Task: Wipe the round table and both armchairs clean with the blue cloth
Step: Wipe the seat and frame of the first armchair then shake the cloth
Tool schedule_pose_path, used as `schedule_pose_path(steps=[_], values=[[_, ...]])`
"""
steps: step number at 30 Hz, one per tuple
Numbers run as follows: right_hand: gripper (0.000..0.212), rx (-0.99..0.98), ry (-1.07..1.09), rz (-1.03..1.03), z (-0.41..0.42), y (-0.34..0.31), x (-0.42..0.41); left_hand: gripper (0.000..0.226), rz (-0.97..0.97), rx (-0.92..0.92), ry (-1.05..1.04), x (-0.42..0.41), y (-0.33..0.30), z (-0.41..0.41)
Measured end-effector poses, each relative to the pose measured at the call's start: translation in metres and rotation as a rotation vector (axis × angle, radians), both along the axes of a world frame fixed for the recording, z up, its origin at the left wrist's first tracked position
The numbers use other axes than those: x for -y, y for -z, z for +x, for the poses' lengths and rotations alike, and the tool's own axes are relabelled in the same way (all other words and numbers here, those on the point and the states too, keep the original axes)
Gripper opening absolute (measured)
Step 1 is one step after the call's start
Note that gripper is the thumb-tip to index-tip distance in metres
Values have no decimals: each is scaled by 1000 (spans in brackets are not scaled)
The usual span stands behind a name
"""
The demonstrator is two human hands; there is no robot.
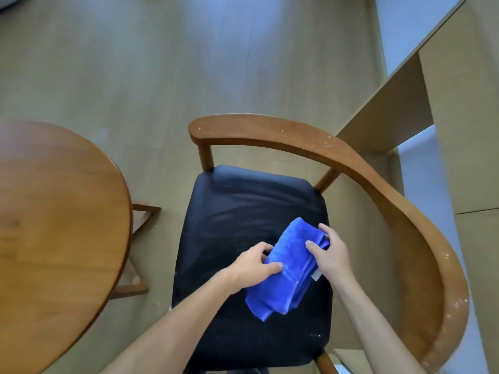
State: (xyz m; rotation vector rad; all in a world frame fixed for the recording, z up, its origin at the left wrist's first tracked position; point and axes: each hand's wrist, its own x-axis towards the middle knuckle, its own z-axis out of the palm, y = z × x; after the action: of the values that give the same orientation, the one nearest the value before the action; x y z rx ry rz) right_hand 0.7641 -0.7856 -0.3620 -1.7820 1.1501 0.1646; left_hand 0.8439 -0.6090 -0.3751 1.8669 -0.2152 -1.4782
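1. A folded blue cloth (286, 268) sits over the black seat cushion (243, 211) of a wooden armchair (337, 155), toward the cushion's near right part, and both hands hold it.
2. The left hand (251, 265) grips the cloth's left edge: the thumb lies on top of the fabric and the fingers curl in at the edge.
3. The right hand (332, 255) grips the cloth's right edge, thumb pressed on top and fingers curled round the side, close to a small white tag at the cloth's border.
4. The armchair's curved wooden armrest and back rail carries pale specks along its top, thickest near the far bend and at the near right end.
5. The round table (54, 238), of reddish-brown wood, stands to the left of the armchair, apart from it, with part of its wooden base visible between them.
6. A pale wooden floor (135, 63) lies beneath; a light wooden desk (405, 90) stands at the far right.
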Motion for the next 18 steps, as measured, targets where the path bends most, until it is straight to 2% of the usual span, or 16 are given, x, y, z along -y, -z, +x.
schedule_pose_path(steps=[3,7,10,14,16,18], values=[[56,-63,-99,-156,5,17,4,51,119,152,28,-3,21,6],[50,-187,-255,-281,0,43,-21,41,263,344,26,-30,40,25],[55,-266,-306,-419,0,60,-51,38,325,522,27,-45,49,39],[77,-375,-282,-492,25,89,-76,37,330,805,122,-54,63,53],[87,-444,-223,-481,36,107,-79,40,336,890,204,-56,72,55],[86,-473,-155,-503,39,122,-81,44,352,928,287,-60,82,55]])
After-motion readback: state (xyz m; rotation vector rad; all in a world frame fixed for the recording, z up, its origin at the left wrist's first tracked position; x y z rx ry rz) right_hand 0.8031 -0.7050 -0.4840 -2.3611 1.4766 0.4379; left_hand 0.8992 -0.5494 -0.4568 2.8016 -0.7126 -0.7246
